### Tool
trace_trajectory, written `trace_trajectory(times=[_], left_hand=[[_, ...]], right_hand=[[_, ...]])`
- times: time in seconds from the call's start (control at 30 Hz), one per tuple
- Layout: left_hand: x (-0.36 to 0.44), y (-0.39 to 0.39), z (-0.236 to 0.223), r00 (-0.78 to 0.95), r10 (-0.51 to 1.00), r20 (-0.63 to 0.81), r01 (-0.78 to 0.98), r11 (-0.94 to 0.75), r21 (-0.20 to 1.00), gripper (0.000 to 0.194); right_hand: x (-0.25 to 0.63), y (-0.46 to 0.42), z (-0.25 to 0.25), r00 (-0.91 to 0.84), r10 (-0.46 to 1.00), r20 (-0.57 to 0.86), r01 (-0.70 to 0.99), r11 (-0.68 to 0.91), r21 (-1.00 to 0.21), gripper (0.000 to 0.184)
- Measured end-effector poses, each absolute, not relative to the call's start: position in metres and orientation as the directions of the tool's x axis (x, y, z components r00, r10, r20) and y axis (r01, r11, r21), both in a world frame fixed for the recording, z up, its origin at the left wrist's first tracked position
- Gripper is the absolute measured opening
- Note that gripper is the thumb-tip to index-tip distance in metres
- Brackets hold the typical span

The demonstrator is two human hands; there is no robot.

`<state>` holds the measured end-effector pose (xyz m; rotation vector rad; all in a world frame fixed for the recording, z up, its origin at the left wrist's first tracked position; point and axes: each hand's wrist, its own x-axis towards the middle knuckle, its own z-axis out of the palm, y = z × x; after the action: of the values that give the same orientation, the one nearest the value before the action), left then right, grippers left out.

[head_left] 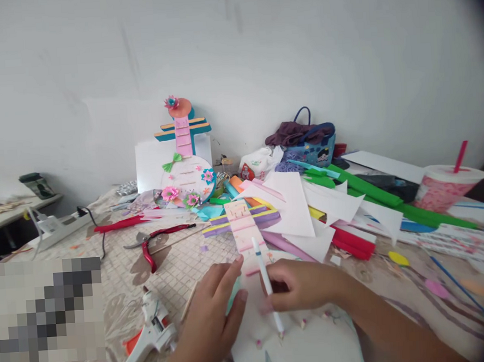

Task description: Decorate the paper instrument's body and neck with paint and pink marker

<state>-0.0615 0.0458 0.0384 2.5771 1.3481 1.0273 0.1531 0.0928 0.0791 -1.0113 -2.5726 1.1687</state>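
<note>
My right hand [303, 284] grips a white pen [266, 280], its tip down on a white round paper piece [313, 343] in front of me. My left hand [214, 308] lies flat with fingers stretched out on the left edge of that paper. Just beyond my fingers lies a pink paper strip crossed by purple and yellow bars [244, 223]. Tiny pink flower bits are scattered on the white paper near the pen tip.
A white glue gun [147, 337] lies at the left front, red-handled pliers [155, 241] behind it. A finished paper guitar with flowers [186, 168] leans on the wall. Loose white, green and red paper [342, 207], a pink lidded cup with straw [445, 187], a blue bag [311, 144], a power strip [60, 225].
</note>
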Motion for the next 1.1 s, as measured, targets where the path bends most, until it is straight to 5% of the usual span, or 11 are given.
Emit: trace_trajectory(times=[0.67, 0.93, 1.1], left_hand=[[-0.057, 0.050, 0.037, 0.378, 0.555, 0.741, 0.752, -0.651, 0.103, 0.043], [-0.063, 0.050, 0.037, 0.248, 0.454, 0.856, 0.751, -0.648, 0.126, 0.048], [-0.064, 0.051, 0.042, 0.362, 0.551, 0.752, 0.749, -0.652, 0.118, 0.021]], right_hand=[[0.146, 0.086, 0.070, -0.820, 0.556, -0.138, 0.450, 0.475, -0.757, 0.034], [0.153, 0.080, 0.086, -0.783, 0.621, -0.037, 0.454, 0.530, -0.716, 0.025], [0.156, 0.088, 0.084, -0.841, 0.540, 0.022, 0.320, 0.531, -0.785, 0.032]])
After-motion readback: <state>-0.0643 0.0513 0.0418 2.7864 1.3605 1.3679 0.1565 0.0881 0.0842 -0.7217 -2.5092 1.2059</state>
